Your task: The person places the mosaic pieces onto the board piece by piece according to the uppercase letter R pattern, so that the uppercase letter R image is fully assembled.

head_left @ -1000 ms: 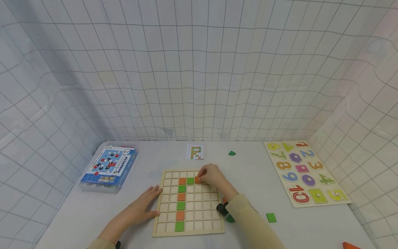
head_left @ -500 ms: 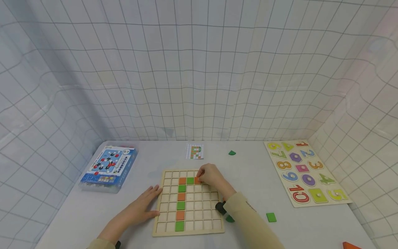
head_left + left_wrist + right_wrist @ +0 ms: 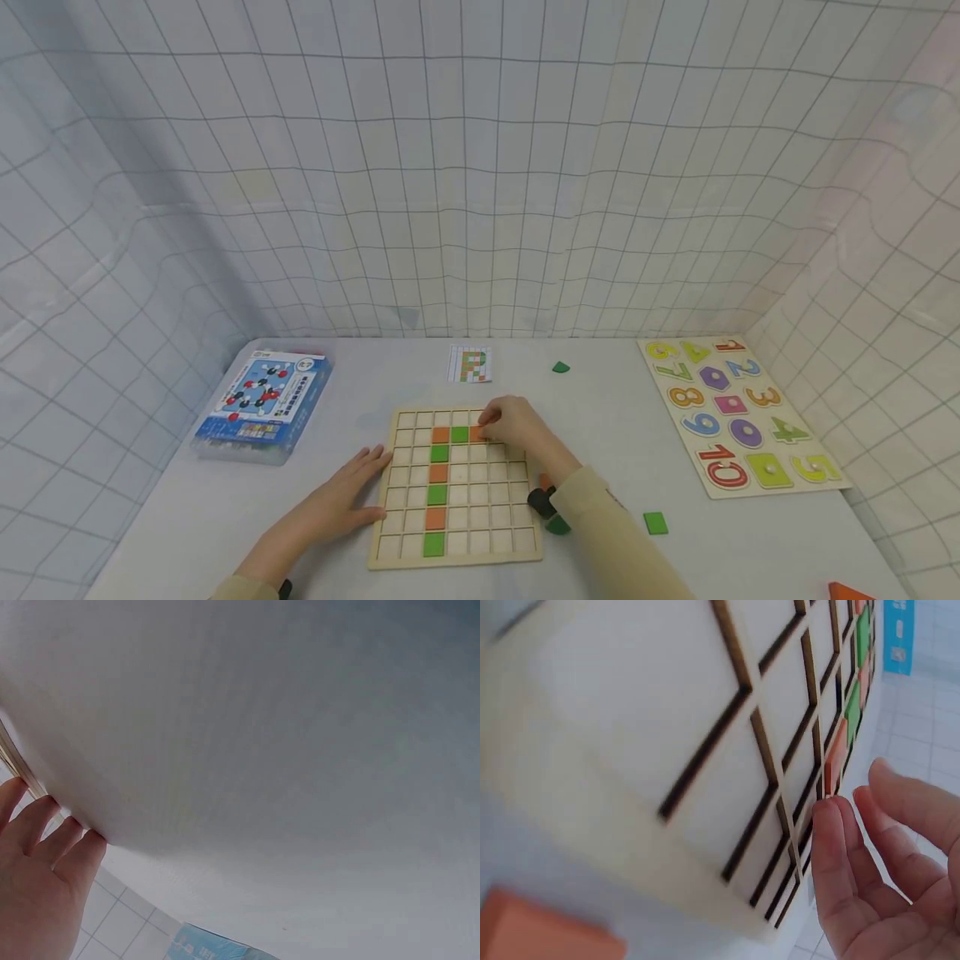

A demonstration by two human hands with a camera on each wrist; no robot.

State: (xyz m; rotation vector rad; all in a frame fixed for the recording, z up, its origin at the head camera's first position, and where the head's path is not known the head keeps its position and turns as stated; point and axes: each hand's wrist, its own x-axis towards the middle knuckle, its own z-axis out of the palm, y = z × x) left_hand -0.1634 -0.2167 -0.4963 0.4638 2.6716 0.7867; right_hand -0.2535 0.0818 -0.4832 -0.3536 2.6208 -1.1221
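A wooden grid board point(image 3: 480, 542) lies on the table, with orange and green square tiles forming a column and part of a row in it. My right hand point(image 3: 516, 423) is at the row's right end, fingertips touching an orange tile point(image 3: 476, 434) that lies in a cell beside a green tile point(image 3: 459, 434). In the right wrist view, the fingers of that hand point(image 3: 889, 870) are bent at the tile's edge, with a gap between thumb and fingers. My left hand point(image 3: 341, 500) rests with spread fingers along the board's left edge; its fingertips point(image 3: 94, 838) show in the left wrist view.
A small pattern card point(image 3: 471, 365) and a green quarter-round piece point(image 3: 561, 367) lie behind the board. A boxed molecule set point(image 3: 262, 400) stands left, a number puzzle point(image 3: 742, 425) right. A loose green tile point(image 3: 656, 523) and an orange piece point(image 3: 846, 592) lie at right.
The orange tile under my right fingertips has settled flat into its cell. My right hand has shifted very slightly to the right; the left hand stays put.
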